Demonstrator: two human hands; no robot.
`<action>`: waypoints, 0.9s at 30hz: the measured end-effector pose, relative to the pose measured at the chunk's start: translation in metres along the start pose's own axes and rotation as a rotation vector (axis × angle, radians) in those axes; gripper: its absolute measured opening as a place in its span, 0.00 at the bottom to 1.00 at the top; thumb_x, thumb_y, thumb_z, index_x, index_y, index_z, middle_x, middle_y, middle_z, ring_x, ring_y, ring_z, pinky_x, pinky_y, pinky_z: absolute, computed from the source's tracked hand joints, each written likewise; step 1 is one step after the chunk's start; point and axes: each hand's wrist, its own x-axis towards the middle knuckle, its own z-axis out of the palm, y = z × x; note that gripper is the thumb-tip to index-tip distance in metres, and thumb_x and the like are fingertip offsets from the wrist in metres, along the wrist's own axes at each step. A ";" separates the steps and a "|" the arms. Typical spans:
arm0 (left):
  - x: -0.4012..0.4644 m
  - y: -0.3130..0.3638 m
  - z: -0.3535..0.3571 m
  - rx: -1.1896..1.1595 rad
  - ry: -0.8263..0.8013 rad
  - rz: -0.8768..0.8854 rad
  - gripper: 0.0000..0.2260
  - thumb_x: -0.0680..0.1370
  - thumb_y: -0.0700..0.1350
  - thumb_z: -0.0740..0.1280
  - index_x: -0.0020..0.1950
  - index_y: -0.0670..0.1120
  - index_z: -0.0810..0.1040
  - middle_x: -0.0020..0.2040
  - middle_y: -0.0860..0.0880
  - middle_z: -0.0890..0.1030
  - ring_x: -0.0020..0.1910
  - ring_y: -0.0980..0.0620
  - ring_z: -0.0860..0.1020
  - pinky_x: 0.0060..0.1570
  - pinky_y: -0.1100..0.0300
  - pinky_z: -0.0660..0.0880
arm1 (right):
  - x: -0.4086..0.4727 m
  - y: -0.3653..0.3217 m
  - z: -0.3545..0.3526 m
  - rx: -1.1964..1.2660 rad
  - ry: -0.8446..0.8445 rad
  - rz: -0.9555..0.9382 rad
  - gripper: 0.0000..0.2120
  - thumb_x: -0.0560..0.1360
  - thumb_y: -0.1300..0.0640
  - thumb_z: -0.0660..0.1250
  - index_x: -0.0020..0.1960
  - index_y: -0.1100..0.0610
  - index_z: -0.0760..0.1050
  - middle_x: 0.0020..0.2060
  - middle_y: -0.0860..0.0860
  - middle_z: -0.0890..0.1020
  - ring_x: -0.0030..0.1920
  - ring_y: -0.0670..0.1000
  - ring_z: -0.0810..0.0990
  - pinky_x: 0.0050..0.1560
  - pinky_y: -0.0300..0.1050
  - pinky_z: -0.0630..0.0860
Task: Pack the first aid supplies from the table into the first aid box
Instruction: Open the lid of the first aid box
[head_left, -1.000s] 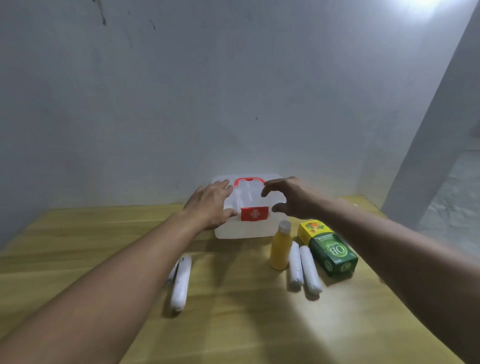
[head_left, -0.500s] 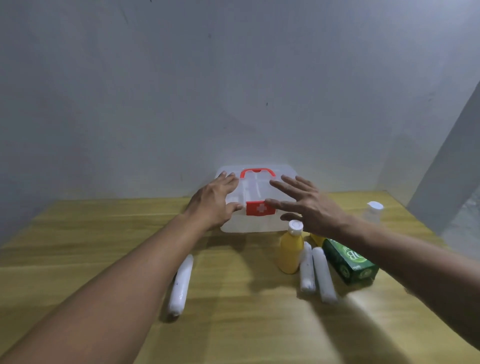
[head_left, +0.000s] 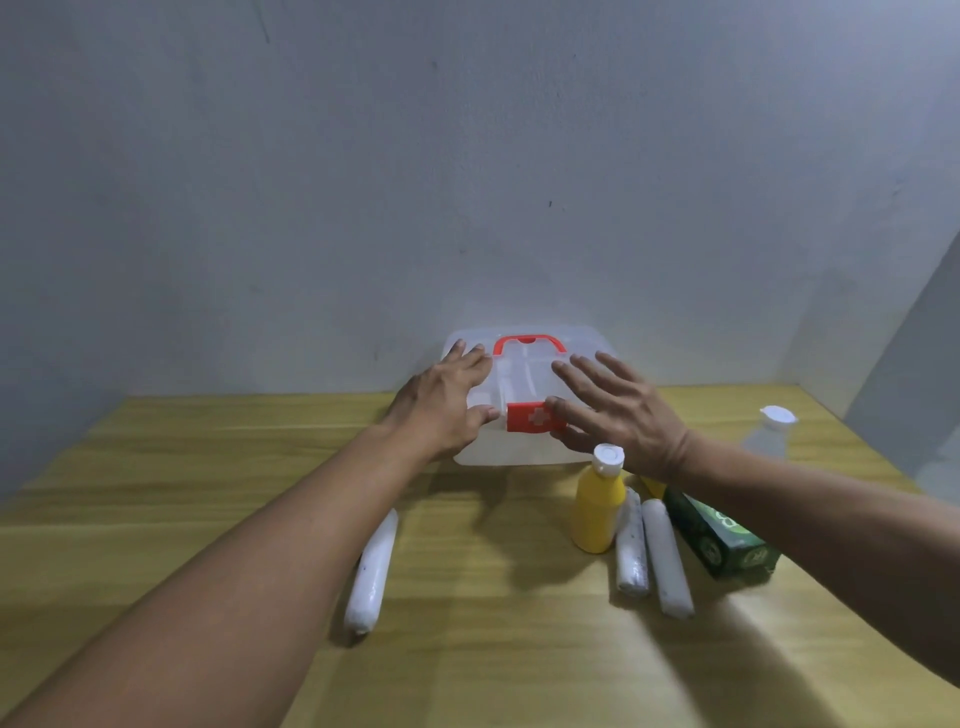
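A clear first aid box (head_left: 524, 376) with a red handle and a red cross latch (head_left: 534, 417) stands shut at the back of the table. My left hand (head_left: 444, 402) rests flat on the left part of its lid. My right hand (head_left: 618, 408) lies spread over the right part, thumb at the latch. In front stand a yellow bottle (head_left: 597, 506), two white gauze rolls (head_left: 649, 551) and a green box (head_left: 719, 540). Another white roll (head_left: 371, 569) lies under my left forearm.
The wooden table (head_left: 493, 623) meets a grey wall behind the box. A clear bottle with a white cap (head_left: 771, 434) stands at the far right near the table's edge and a wall corner.
My right hand has opened from a curled grip and spread over the lid's right side, thumb at the latch. My left hand stays on the lid. The camera has shifted, revealing the clear bottle.
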 end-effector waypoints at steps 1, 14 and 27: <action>0.000 0.000 0.000 0.000 -0.003 0.002 0.30 0.78 0.50 0.66 0.77 0.48 0.58 0.79 0.52 0.57 0.79 0.54 0.50 0.75 0.53 0.55 | 0.002 0.001 -0.001 -0.004 0.003 -0.024 0.18 0.75 0.50 0.69 0.58 0.57 0.68 0.54 0.66 0.81 0.52 0.65 0.82 0.51 0.61 0.79; -0.006 0.000 -0.003 0.057 -0.049 0.012 0.39 0.76 0.54 0.66 0.79 0.47 0.47 0.80 0.51 0.46 0.79 0.54 0.42 0.77 0.47 0.40 | 0.014 0.016 -0.028 0.040 -0.078 -0.165 0.12 0.79 0.54 0.64 0.55 0.62 0.76 0.53 0.65 0.82 0.50 0.63 0.83 0.45 0.57 0.81; -0.053 0.003 0.011 0.021 0.308 -0.160 0.41 0.77 0.65 0.50 0.76 0.41 0.33 0.77 0.42 0.34 0.77 0.47 0.35 0.75 0.53 0.32 | 0.061 0.015 -0.076 0.349 -0.073 0.352 0.15 0.81 0.53 0.55 0.57 0.63 0.73 0.48 0.61 0.84 0.42 0.63 0.82 0.42 0.55 0.79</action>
